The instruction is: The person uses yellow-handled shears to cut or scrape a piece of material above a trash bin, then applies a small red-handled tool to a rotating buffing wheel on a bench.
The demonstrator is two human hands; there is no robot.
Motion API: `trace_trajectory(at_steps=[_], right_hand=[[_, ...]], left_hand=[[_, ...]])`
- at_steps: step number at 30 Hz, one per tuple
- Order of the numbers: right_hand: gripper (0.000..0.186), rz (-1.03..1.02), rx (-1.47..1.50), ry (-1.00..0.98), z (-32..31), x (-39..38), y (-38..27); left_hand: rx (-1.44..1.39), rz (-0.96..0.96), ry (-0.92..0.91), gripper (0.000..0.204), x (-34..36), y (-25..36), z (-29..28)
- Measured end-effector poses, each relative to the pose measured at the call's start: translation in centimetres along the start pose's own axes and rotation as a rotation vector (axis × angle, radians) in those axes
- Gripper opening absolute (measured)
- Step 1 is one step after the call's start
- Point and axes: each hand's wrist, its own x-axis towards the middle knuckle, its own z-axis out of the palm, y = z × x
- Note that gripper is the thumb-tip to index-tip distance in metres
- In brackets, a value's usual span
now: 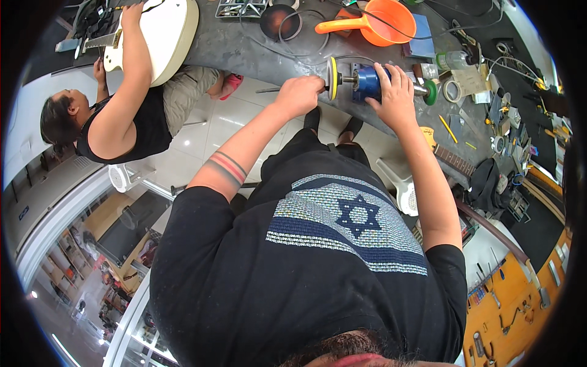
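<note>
A blue bench polisher (367, 84) stands at the table's near edge, with a yellow-rimmed disc (332, 78) on its left shaft and a green wheel (431, 92) on its right. My left hand (299, 96) is closed beside the yellow disc, fingertips at its left face. What it pinches, if anything, is hidden. A thin dark rod (267, 90) shows just left of that hand; whether it is held, I cannot tell. Over the motor housing lies my right hand (396, 95), its fingers spread and its thumb apart.
Behind the polisher sit an orange plastic pan (389, 24) and looping cables. A guitar neck (454, 160) lies at right, near a yellow pencil (448, 128), a tape roll (452, 91) and cluttered tools. At left another person (116, 131) handles a cream guitar (162, 40).
</note>
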Motion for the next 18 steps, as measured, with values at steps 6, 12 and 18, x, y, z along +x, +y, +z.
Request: trace_trajectory(at_steps=[6, 12, 18], right_hand=[[0.1, 0.011, 0.014, 0.006, 0.07, 0.09, -0.04], [0.099, 0.007, 0.028, 0.02, 0.02, 0.08, -0.01], [0.1, 0.006, 0.025, 0.022, 0.05, 0.1, -0.06]], left_hand=[[-0.069, -0.017, 0.009, 0.019, -0.18, -0.21, 0.44], [-0.162, -0.082, -0.028, 0.022, 0.07, -0.12, 0.24], [-0.172, -0.104, -0.059, 0.024, 0.51, -0.26, -0.17]])
